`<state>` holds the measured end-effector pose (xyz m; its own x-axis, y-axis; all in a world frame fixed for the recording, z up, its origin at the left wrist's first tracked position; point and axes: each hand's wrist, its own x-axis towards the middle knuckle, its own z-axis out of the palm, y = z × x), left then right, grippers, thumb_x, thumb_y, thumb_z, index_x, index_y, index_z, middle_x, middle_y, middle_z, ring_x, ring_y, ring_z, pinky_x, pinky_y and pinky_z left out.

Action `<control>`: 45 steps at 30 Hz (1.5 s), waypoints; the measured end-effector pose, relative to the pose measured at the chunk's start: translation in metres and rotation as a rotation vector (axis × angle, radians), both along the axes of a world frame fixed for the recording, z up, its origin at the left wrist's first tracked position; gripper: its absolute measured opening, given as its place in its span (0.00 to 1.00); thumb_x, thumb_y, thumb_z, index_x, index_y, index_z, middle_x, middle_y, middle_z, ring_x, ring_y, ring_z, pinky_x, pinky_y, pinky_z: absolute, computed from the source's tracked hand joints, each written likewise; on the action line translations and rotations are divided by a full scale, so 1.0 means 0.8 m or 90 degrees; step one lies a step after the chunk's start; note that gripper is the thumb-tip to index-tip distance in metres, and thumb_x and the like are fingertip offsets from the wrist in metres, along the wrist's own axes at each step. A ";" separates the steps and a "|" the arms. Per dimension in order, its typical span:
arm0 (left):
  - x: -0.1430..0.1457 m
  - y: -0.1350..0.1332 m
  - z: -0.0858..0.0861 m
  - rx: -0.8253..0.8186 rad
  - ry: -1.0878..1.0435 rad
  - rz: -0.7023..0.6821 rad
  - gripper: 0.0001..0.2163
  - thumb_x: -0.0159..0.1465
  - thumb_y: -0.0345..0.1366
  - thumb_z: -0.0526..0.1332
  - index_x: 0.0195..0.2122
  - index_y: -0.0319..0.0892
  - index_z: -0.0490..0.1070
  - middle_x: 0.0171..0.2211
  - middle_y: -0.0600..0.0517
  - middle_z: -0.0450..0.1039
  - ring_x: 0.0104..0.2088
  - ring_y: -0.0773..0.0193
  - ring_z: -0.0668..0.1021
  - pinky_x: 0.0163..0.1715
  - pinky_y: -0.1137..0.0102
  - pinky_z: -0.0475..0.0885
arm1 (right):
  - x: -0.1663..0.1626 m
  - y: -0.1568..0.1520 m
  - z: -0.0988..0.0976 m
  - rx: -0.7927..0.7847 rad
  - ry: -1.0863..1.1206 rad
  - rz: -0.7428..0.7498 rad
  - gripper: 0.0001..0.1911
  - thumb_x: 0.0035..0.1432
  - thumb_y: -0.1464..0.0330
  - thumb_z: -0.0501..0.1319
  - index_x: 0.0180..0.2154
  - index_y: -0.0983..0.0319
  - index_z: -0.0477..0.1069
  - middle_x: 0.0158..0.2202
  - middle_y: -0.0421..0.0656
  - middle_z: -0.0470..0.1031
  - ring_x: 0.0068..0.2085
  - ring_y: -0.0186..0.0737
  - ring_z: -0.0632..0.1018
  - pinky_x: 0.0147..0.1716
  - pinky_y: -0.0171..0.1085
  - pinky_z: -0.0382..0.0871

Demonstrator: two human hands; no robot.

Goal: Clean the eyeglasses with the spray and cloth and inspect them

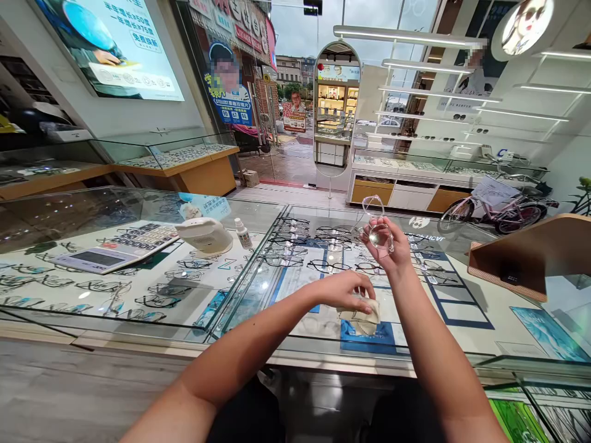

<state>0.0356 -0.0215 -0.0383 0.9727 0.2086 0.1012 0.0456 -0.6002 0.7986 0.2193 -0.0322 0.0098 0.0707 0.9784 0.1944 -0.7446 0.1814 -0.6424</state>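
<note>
My right hand is raised above the glass counter with its fingers pinched on a pair of clear-framed glasses, one lens between the fingertips and the arms sticking up. Lower and nearer me, my left hand is closed on a small beige cleaning cloth that rests on the counter top. Under the glass lie rows of spectacle frames.
On the counter to the left sit a calculator, a white rounded device and a small white bottle. A wooden stand is at the right. A pink bicycle, display cases and a standing mirror are beyond.
</note>
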 end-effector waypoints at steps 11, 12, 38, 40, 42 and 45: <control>-0.033 0.037 0.034 0.192 -0.431 0.609 0.16 0.67 0.50 0.67 0.47 0.43 0.77 0.35 0.51 0.72 0.36 0.62 0.74 0.39 0.66 0.71 | 0.007 -0.006 0.005 -0.034 -0.134 0.077 0.10 0.54 0.66 0.76 0.29 0.59 0.77 0.31 0.41 0.82 0.34 0.37 0.82 0.37 0.36 0.82; -0.037 0.041 0.037 0.228 -0.466 0.599 0.22 0.65 0.51 0.69 0.54 0.43 0.76 0.42 0.48 0.74 0.41 0.59 0.76 0.43 0.64 0.73 | 0.009 -0.006 0.004 -0.040 -0.168 0.102 0.10 0.55 0.65 0.75 0.29 0.60 0.76 0.31 0.41 0.81 0.33 0.37 0.81 0.36 0.36 0.81; -0.032 0.039 0.041 0.150 -0.489 0.485 0.27 0.61 0.52 0.75 0.57 0.45 0.79 0.51 0.45 0.80 0.48 0.58 0.82 0.51 0.63 0.79 | 0.008 -0.005 0.004 -0.095 -0.249 0.232 0.14 0.59 0.60 0.75 0.29 0.62 0.78 0.29 0.42 0.80 0.30 0.35 0.79 0.33 0.36 0.78; -0.033 0.042 0.039 0.130 -0.511 0.493 0.27 0.61 0.52 0.76 0.57 0.46 0.79 0.52 0.45 0.79 0.48 0.59 0.83 0.51 0.63 0.79 | 0.006 -0.008 0.010 -0.088 -0.271 0.161 0.17 0.62 0.54 0.72 0.32 0.61 0.80 0.33 0.44 0.82 0.32 0.37 0.80 0.34 0.36 0.77; -0.034 0.045 0.038 0.118 -0.543 0.510 0.28 0.60 0.51 0.76 0.58 0.46 0.78 0.52 0.45 0.79 0.48 0.59 0.84 0.51 0.63 0.80 | 0.006 -0.011 0.016 -0.052 -0.304 0.071 0.22 0.63 0.47 0.69 0.36 0.60 0.82 0.39 0.46 0.84 0.36 0.38 0.81 0.36 0.36 0.77; -0.038 0.052 0.047 0.127 -0.585 0.568 0.27 0.60 0.51 0.76 0.58 0.47 0.78 0.52 0.45 0.78 0.47 0.59 0.84 0.50 0.62 0.81 | 0.005 -0.016 0.026 0.019 -0.339 -0.051 0.27 0.62 0.41 0.66 0.44 0.57 0.84 0.48 0.45 0.85 0.43 0.40 0.81 0.42 0.37 0.77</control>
<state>0.0054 0.0197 -0.0010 0.0650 0.6489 0.7581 -0.0247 -0.7584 0.6513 0.2233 -0.0449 0.0303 0.0283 0.9674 0.2518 -0.3001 0.2485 -0.9210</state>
